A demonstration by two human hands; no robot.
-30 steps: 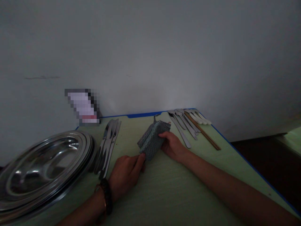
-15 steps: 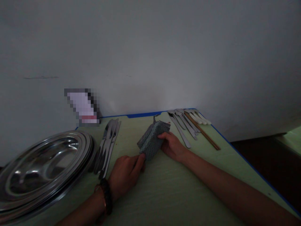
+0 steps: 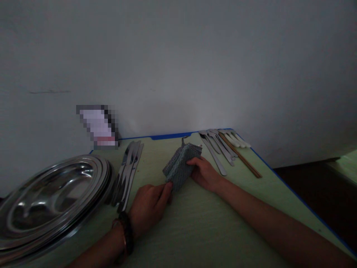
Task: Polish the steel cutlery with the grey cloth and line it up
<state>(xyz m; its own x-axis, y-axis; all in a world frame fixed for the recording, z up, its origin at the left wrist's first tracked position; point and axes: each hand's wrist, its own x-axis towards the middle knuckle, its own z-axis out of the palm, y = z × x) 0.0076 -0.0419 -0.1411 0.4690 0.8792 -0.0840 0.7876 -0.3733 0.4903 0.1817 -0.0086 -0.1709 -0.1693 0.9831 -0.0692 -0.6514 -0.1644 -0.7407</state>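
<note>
A folded grey-green cloth (image 3: 181, 169) with a black-and-white checked side and a small hanging loop is held up over the middle of the table. My left hand (image 3: 150, 203) pinches its lower left corner. On the cloth's right side, my right hand (image 3: 205, 173) grips it with the thumb on the near face and the other fingers partly hidden behind. Several table knives (image 3: 128, 171) lie in a row left of my left hand. Beyond my right hand are metal spoons (image 3: 213, 152), a pair of wooden chopsticks (image 3: 242, 158) and white-handled cutlery (image 3: 235, 137).
A stack of round steel plates (image 3: 55, 201) fills the left side of the light green table (image 3: 206, 234), which has a blue edge. A blurred-out upright object (image 3: 97, 126) leans at the back left against the pale wall (image 3: 178, 67).
</note>
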